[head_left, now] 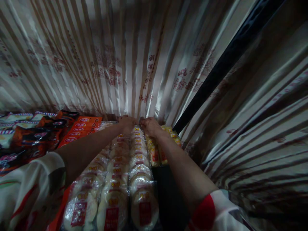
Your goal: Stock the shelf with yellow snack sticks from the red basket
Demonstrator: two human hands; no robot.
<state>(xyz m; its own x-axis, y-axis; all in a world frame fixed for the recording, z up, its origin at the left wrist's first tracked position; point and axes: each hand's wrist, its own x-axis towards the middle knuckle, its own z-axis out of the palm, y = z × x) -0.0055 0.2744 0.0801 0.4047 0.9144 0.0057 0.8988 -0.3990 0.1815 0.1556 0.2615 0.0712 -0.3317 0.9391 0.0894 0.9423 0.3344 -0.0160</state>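
My left hand (127, 124) and my right hand (150, 126) reach forward to the far end of a row of clear-wrapped round flat cakes (140, 166). The fingers of both are bent and come close together, around the sides of the rearmost wrapped packet there. Dim light and blur partly hide the fingertips. A second row of wrapped round cakes (113, 205) lies under my left forearm, and a third (81, 205) is left of it. Yellow-wrapped packets (153, 150) lie under and beside my right wrist.
Orange packets (84, 123), dark-and-orange bags (36, 136) and pale bags (21, 117) fill the left side. A pleated printed curtain (110, 64) hangs directly behind the goods. One dark post (216, 73) slants down at the right. A black surface (168, 192) shows beside the right row.
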